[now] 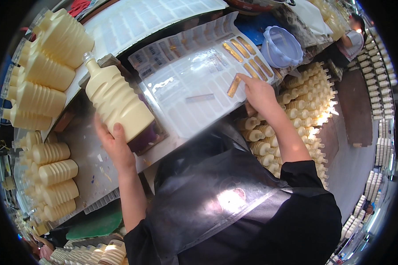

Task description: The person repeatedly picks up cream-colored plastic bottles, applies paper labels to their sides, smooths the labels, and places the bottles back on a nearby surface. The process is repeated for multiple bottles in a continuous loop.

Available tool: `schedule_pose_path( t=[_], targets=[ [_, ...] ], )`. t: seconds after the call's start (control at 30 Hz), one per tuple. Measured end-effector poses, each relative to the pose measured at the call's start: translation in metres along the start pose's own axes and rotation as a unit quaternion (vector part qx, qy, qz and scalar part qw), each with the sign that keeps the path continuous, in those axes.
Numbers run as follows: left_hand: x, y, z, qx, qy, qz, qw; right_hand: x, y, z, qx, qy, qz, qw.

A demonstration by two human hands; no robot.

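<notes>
Our left grip (116,146) is closed around the lower end of a cream bottle (117,97), thumb on the near side, the other fingers partly hidden along its left edge. The bottle leans over with its ridged body slanting and its clear-tipped neck toward the upper left, above a dark purple block (152,136); we cannot tell how much of its weight rests there. Our right grip (260,95) pinches the upper end of a narrow gold strip (234,87) between thumb and forefinger, over the right part of a glossy, translucent sheet (177,110). On that sheet, just beyond our fingertips, more gold strips (253,70) sit side by side.

Beside the sheet's far right corner we see a pale blue bucket (270,56). To our left, cream bottles (55,66) are stacked along the bench (90,165), which is flecked with scraps. Many more bottles (303,99) crowd together on our right, and farther off at the upper right is another person (350,40).
</notes>
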State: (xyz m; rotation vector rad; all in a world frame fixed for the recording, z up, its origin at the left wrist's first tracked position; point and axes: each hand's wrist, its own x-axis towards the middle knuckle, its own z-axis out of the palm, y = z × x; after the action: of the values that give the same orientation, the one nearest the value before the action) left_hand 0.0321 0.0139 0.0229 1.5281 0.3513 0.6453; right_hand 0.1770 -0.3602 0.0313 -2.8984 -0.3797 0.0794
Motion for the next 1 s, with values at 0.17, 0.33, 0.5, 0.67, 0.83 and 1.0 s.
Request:
schedule_pose_path(
  t=[0.17, 0.33, 0.5, 0.67, 0.83, 1.0],
  targets=[
    [0.0, 0.004, 0.0, -0.019, 0.005, -0.023, 1.0, -0.024, 0.017, 0.011, -0.064, 0.036, -0.02, 0.997],
    [0.0, 0.004, 0.002, -0.03, 0.004, -0.017, 0.999, -0.047, 0.033, 0.027, 0.17, 0.107, 0.141, 0.969],
    [0.002, 0.004, -0.001, -0.074, -0.003, -0.055, 0.996, -0.036, 0.056, 0.052, 0.543, -0.015, 0.325, 0.774],
    [0.005, 0.01, -0.007, -0.133, 0.0, -0.099, 0.986, -0.038, 0.042, 0.038, 0.415, 0.084, 0.242, 0.873],
    [0.008, 0.02, -0.004, -0.119, -0.005, -0.106, 0.987, 0.003, -0.057, -0.013, 0.397, -0.059, 0.173, 0.9],
    [0.017, 0.039, -0.006, -0.115, -0.011, -0.127, 0.985, 0.061, -0.188, -0.058, 0.478, -0.185, -0.049, 0.857]
  ],
)
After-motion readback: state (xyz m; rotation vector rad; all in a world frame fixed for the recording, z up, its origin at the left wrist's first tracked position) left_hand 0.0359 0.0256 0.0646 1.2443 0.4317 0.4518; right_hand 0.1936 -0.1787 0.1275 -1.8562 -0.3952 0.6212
